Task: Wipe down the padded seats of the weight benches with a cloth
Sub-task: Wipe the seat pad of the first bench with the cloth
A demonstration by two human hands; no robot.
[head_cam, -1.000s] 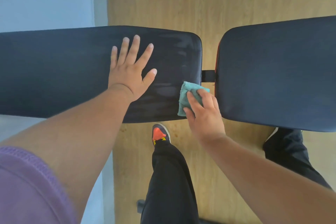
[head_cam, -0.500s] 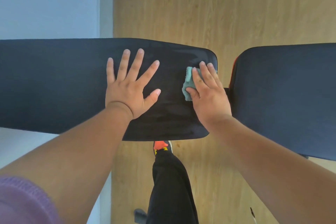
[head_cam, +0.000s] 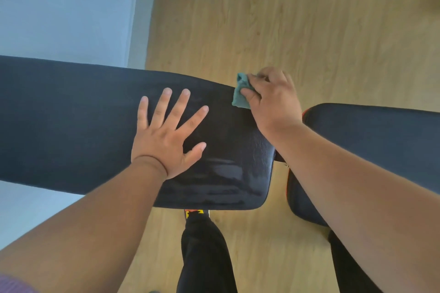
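Your right hand (head_cam: 271,100) grip pinches the soft, limp cloth (head_cam: 240,94); keep it bunched under the fingers. Left hand (head_cam: 166,135) lies flat on the pad (head_cam: 71,112), holding nothing.

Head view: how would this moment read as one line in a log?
left hand: flat on long pad | right hand: grips teal cloth at pad's far corner | second pad: untouched

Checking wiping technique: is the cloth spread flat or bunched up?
Bunched up. The cloth shows as a small crumpled wad under the right hand, whose fingers curl round it at the far edge of the bench pad.
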